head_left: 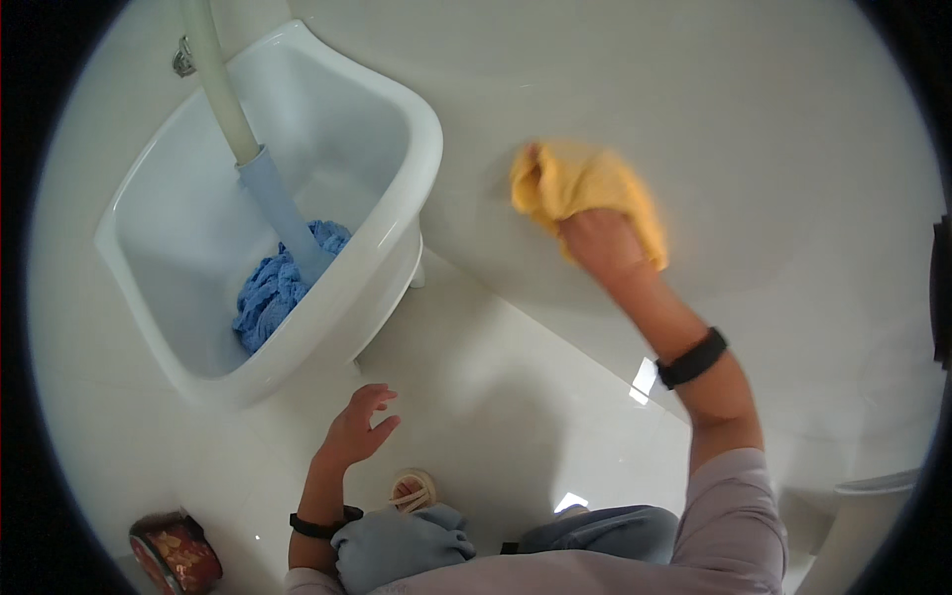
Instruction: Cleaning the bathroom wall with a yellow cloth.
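My right hand (603,241) presses a yellow cloth (585,178) against the pale, glossy wall (754,178), right of a white basin. The cloth is bunched around the fingers, which it partly hides, and its edge is slightly blurred. Lower left, my left hand (363,426) hangs in the air over the floor, its fingers loosely curved and apart, holding nothing. The basin's thick rim (421,149) is above that hand, not touching it.
Inside the corner basin a mop with a blue strip head (268,297) leans on a pale handle (220,89). A metal tap (183,58) is on the wall behind. A red patterned package (178,550) lies lower left; a whitish bin-like container (873,526) stands lower right.
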Motion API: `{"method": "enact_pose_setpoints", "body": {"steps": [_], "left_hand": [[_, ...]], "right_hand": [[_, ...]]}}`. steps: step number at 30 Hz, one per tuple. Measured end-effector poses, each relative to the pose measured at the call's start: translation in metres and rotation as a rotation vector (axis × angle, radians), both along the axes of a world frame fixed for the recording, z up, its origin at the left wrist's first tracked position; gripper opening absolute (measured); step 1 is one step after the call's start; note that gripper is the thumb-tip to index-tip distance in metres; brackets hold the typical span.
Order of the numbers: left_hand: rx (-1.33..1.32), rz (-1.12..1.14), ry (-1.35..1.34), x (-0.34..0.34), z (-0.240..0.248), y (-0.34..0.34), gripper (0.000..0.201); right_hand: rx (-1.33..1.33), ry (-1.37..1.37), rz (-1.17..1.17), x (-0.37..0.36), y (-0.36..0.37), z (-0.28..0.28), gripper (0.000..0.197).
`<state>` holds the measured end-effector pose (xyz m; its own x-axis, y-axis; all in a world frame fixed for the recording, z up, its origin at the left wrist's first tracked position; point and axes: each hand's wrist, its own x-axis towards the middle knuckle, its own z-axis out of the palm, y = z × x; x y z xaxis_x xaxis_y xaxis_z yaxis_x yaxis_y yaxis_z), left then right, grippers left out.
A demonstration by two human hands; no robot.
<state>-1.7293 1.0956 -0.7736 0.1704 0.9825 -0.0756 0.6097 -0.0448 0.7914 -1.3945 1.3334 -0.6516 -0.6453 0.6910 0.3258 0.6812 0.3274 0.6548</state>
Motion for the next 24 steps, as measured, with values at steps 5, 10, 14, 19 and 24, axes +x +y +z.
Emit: {"method": "enact_pose_setpoints", "body": {"steps": [5,10,14,19,24], "left_hand": [[-0.009,-0.020,-0.061,0.004,-0.008,0.004,0.037],[0.021,-0.060,-0.046,0.017,-0.005,0.018,0.038],[-0.043,-0.066,-0.042,0.024,-0.002,0.024,0.038],[-0.175,-0.020,-0.014,0.019,-0.007,0.026,0.038],[-0.227,0.021,0.019,0.008,-0.008,0.019,0.039]], "right_hand": [[0.295,0.261,0.140,0.010,-0.002,0.136,0.061],[0.690,0.186,0.206,0.002,0.032,0.134,0.057],[0.363,0.369,0.057,-0.034,0.030,0.084,0.063],[0.097,-0.009,-0.050,-0.058,0.066,-0.046,0.059],[-0.138,-0.115,-0.039,-0.104,0.071,-0.103,0.050]]}}
